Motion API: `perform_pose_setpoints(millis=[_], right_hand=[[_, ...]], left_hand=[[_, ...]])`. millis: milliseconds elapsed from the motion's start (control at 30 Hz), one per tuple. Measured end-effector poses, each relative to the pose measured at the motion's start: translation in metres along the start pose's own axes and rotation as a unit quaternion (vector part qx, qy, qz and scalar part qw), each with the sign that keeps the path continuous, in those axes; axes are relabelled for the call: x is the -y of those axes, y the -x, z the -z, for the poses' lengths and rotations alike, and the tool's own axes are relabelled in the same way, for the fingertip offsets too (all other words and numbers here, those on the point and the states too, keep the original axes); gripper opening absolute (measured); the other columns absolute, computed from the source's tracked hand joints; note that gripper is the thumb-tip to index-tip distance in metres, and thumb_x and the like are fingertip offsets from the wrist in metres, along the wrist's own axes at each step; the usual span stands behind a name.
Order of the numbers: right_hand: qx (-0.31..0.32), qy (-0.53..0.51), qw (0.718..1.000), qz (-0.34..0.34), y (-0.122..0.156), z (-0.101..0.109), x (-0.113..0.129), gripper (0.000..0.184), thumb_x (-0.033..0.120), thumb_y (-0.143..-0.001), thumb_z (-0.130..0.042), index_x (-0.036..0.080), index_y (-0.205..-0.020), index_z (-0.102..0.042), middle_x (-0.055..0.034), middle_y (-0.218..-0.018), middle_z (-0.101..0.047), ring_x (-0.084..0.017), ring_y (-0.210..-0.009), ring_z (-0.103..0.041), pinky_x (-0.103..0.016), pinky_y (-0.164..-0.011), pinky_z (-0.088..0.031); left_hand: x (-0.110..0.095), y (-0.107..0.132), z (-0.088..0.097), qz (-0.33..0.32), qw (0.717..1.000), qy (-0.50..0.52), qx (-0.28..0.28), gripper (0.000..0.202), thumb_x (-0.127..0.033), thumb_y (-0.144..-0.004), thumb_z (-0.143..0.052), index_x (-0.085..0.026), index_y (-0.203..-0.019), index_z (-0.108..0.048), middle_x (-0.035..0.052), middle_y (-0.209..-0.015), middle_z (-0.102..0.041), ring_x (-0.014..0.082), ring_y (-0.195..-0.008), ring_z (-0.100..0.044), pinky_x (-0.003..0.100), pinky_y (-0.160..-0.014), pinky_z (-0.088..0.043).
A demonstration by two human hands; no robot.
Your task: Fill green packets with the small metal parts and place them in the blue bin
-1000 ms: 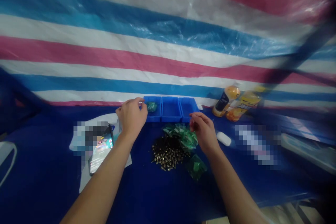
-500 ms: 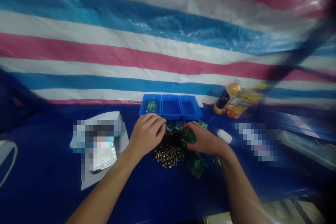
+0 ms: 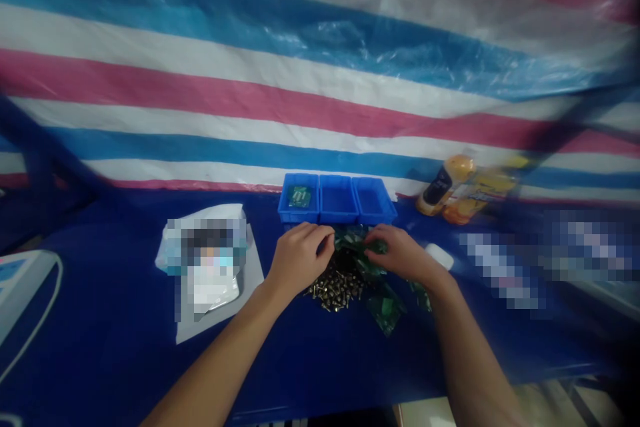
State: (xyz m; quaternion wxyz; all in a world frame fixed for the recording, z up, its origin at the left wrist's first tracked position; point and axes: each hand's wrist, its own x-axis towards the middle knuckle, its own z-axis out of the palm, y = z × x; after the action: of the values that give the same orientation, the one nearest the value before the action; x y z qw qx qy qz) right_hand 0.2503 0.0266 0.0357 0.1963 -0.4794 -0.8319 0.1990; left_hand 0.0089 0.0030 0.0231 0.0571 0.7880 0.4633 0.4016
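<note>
A pile of small brass-coloured screws [image 3: 336,292] lies on the blue table between my hands. Behind and beside it are crumpled green plastic bags [image 3: 386,310]. My left hand [image 3: 301,255] is closed in a pinch above the left side of the pile, against the edge of the green plastic; what is in its fingertips is too small to tell. On the other side, my right hand [image 3: 401,252] has thumb and fingers closed on a green plastic bag [image 3: 371,261]. Three joined blue bins [image 3: 339,219] stand just beyond; the left one contains a small green packet [image 3: 299,196].
On the left lie a white sheet and a white package [image 3: 220,290], partly blurred. Two orange and yellow bottles [image 3: 445,187] stand at the back right. A white rounded object [image 3: 440,257] sits near my right wrist. A striped sheet [image 3: 280,93] hangs behind the table.
The whole view has shifted, so the table's things appear farther right. My left hand has its fingertips nearer the green plastic; my right hand still grips the bag.
</note>
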Motion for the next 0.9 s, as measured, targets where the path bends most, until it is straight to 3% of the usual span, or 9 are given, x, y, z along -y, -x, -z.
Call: perform_pose_setpoints(millis=[100,233,333,533,733,900], right_hand=[[-0.020,-0.001,1.000,0.000,-0.001,0.003,0.004,0.013,0.022,-0.080,-0.060,0.024,-0.082,-0.072,-0.0045,-0.088,-0.069,-0.022,-0.081,-0.063,-0.037,-0.077,-0.046],[-0.055,0.031,0.998,-0.017,0.000,0.000,-0.002,0.023,0.024,-0.077,-0.064,0.024,-0.099,-0.071,-0.0073,-0.100,-0.069,-0.027,-0.093,-0.062,-0.041,-0.083,-0.046],[-0.043,0.044,0.998,-0.034,0.000,-0.003,-0.010,0.034,0.023,-0.075,-0.066,0.023,-0.109,-0.070,-0.0093,-0.104,-0.068,-0.027,-0.092,-0.063,-0.041,-0.083,-0.047],[-0.041,0.027,0.999,-0.013,-0.001,0.000,-0.004,0.032,0.016,-0.079,-0.056,0.023,-0.106,-0.071,-0.0059,-0.099,-0.071,-0.021,-0.085,-0.066,-0.033,-0.078,-0.049],[-0.148,0.002,0.989,0.003,0.000,0.009,0.010,0.027,0.017,-0.083,-0.054,0.022,-0.102,-0.072,-0.0047,-0.096,-0.073,-0.020,-0.085,-0.067,-0.032,-0.079,-0.050],[-0.242,-0.139,0.960,-0.033,-0.004,0.000,0.022,0.023,0.027,-0.085,-0.059,0.020,-0.102,-0.072,-0.0071,-0.095,-0.074,-0.020,-0.081,-0.068,-0.033,-0.076,-0.052]], left_hand=[[-0.005,0.001,-0.002,-0.003,1.000,0.009,0.012,0.022,-0.021,-0.088,-0.051,-0.024,-0.098,-0.070,0.0057,-0.085,-0.070,0.0206,-0.081,-0.062,0.035,-0.078,-0.047],[-0.007,0.001,-0.004,-0.009,1.000,0.002,0.024,0.022,-0.022,-0.090,-0.050,-0.023,-0.098,-0.070,0.0052,-0.081,-0.069,0.0194,-0.078,-0.062,0.033,-0.074,-0.048],[-0.006,0.001,-0.004,-0.012,1.000,-0.006,0.023,0.021,-0.023,-0.091,-0.049,-0.023,-0.097,-0.069,0.0046,-0.081,-0.069,0.0185,-0.077,-0.063,0.032,-0.073,-0.049],[-0.004,0.000,-0.003,-0.028,1.000,-0.008,-0.012,0.019,-0.021,-0.090,-0.051,-0.021,-0.095,-0.069,0.0037,-0.082,-0.070,0.0170,-0.078,-0.064,0.031,-0.076,-0.051],[-0.005,-0.001,-0.001,-0.017,1.000,0.000,-0.006,0.018,-0.023,-0.090,-0.051,-0.021,-0.096,-0.068,0.0031,-0.084,-0.070,0.0169,-0.080,-0.064,0.032,-0.077,-0.051],[-0.012,-0.003,0.003,0.048,0.992,0.095,0.067,0.036,-0.036,-0.090,-0.056,-0.025,-0.124,-0.057,0.0019,-0.088,-0.070,0.0167,-0.078,-0.064,0.031,-0.073,-0.051]])
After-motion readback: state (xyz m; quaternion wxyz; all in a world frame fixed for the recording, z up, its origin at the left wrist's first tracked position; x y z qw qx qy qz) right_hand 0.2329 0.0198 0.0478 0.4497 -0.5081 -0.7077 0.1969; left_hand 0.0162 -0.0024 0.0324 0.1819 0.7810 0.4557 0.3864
